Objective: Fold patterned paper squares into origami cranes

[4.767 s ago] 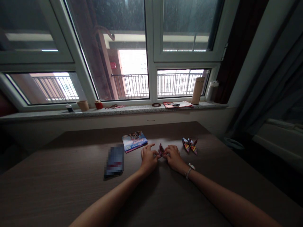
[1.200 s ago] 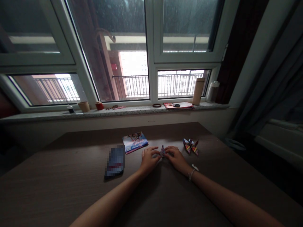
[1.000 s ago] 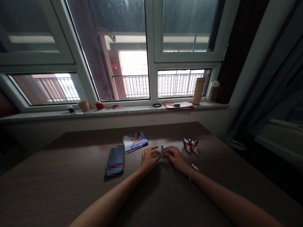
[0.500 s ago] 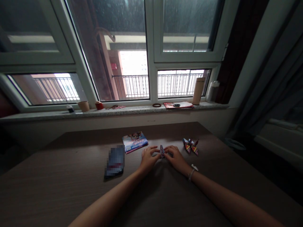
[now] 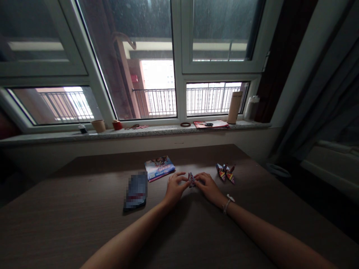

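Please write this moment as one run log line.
left hand: holding folded paper | right hand: holding same folded paper | nearby: blue printed paper, folded-paper pieces

No legible text, lettering on booklet [image 5: 159,168] too small

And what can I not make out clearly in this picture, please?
In the head view:
Folded paper: its side edges, partly covered by the left hand and right hand; its creases, too small.
Blue booklet: its fine print, too small to read.
Dark item: its surface, hidden by pixel blocks.
Left forearm: its near end, cut off by the bottom edge.
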